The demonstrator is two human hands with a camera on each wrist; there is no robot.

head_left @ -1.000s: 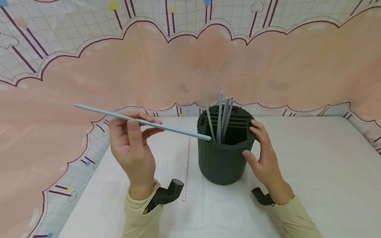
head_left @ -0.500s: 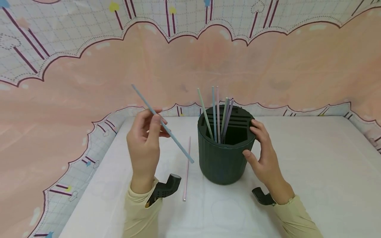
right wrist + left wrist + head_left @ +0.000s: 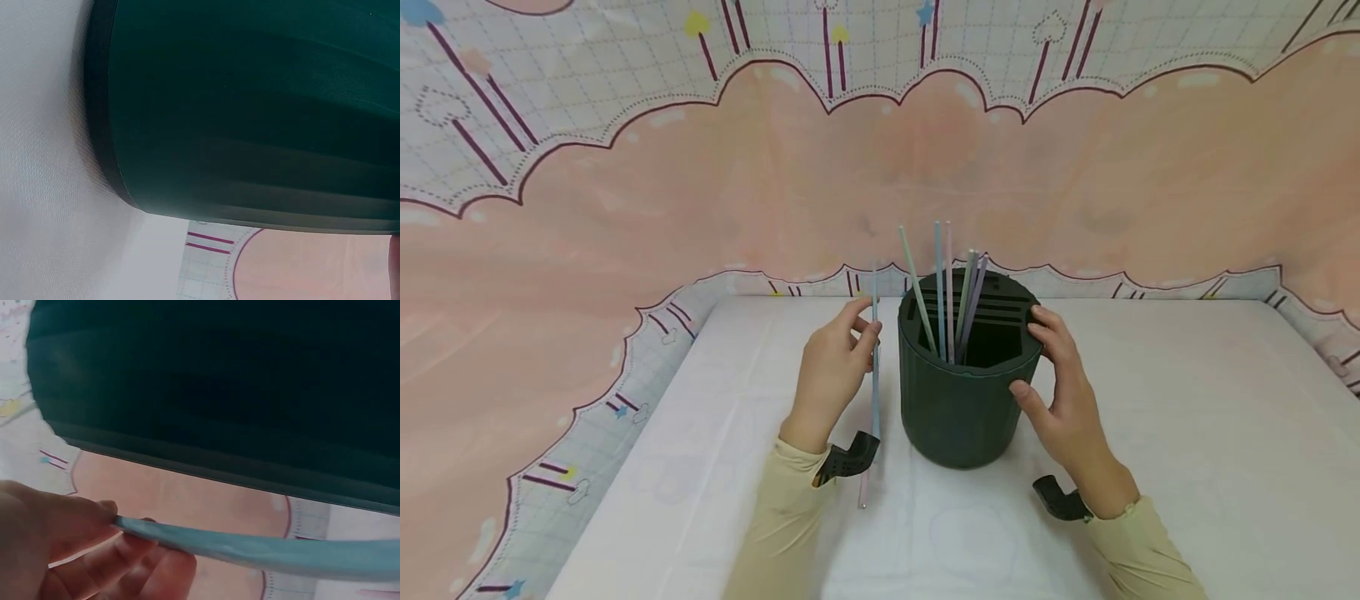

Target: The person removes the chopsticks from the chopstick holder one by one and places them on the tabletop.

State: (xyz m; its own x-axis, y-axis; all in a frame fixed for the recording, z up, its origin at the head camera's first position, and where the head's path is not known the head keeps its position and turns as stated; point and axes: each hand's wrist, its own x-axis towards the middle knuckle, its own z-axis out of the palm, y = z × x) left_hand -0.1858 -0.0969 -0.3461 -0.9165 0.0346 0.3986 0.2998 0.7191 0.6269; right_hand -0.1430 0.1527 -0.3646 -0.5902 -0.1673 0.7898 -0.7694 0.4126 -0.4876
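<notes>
Between thumb and fingertips, my left hand (image 3: 831, 367) pinches a pale blue straw (image 3: 876, 392), held nearly upright just left of a dark green pen holder (image 3: 970, 417). In the left wrist view the straw (image 3: 269, 553) runs rightward from the fingertips, apart from the holder's wall (image 3: 206, 381). My right hand (image 3: 1066, 400) grips the holder at its right side, thumb on the front and fingers at the rim. Several pastel straws stand in the holder's open compartment, among them a green straw (image 3: 914, 279), a blue straw (image 3: 939, 275) and a pink straw (image 3: 950, 283).
A loose pink straw (image 3: 862, 492) lies on the white table (image 3: 1187, 417), partly hidden behind the left wrist camera (image 3: 853, 457) and the held straw. Slots (image 3: 996, 292) cross the back of the holder's top. A patterned peach cloth (image 3: 775, 183) hangs behind the table.
My left hand has moved right, closer to the holder, and turned the blue straw from slanting, nearly level, to almost upright. The right hand and holder stay put.
</notes>
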